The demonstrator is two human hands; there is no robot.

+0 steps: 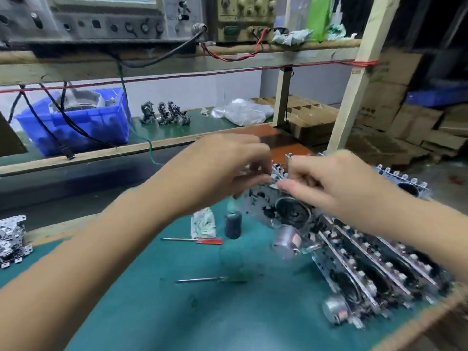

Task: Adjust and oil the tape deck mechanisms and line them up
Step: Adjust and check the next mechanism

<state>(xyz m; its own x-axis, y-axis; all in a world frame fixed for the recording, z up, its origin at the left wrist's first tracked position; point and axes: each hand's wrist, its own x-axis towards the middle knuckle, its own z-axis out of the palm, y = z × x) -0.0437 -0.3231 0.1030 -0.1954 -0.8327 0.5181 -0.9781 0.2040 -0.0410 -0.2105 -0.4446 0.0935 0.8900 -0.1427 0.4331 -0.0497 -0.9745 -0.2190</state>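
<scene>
I hold a metal tape deck mechanism [281,211] up above the green mat, its black flywheel and silver motor facing me. My right hand [336,183] grips its upper edge with curled fingers. At its upper left corner my left hand [228,165] pinches it, though motion blur hides exactly what the fingertips touch. A row of several more mechanisms [379,274] stands on edge at the right of the mat. Below my left hand stands a small dark oil bottle [233,224] with a pale tip.
A red-handled screwdriver [200,240] and a second screwdriver [212,279] lie on the mat. A stack of mechanisms [12,241] sits at the left edge. The rear shelf holds a blue bin [76,122], small parts [164,114] and a plastic bag [245,111].
</scene>
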